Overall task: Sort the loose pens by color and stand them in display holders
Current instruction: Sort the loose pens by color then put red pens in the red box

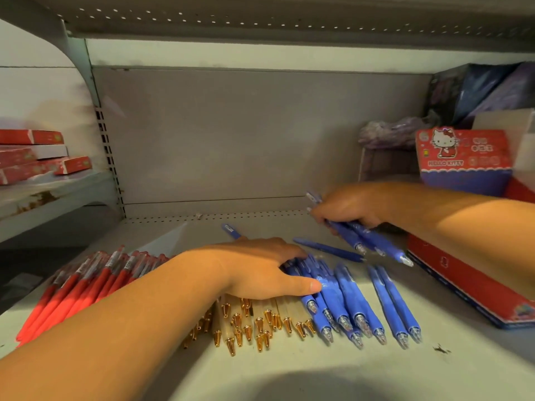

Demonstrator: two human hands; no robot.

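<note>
The blue plastic pens with clear tips (356, 302) are lying side by side in the lower centre-right of the frame, tips pointing toward the bottom edge, on the pale grey metal shelf (289, 369). The left hand (260, 267) is resting palm down on their upper ends, with the thumb stretched out along one barrel and the fingers lying loosely over the far ends, not closing round any pen. Its forearm is crossing the frame from the lower left.

Right of centre, the right hand (350, 209) is hovering above the shelf with its fingers curled tight around a small bunch of blue pens (373, 241), whose tips are slanting down to the right. Just below this bunch, a single blue pen (330, 250) is lying apart on the shelf.

Under the left wrist, cream-coloured pens with gold metal tips (254, 322) are lying in a heap touching the blue ones. Further left, a heap of red pens (84, 285) is fanning toward the lower left corner.

At the right edge, a flat red and blue cardboard box (469, 282) is lying on the shelf, and a red Hello Kitty carton (463, 157) is standing above it. Flat red boxes (34, 154) are sitting stacked at the far left.
</note>
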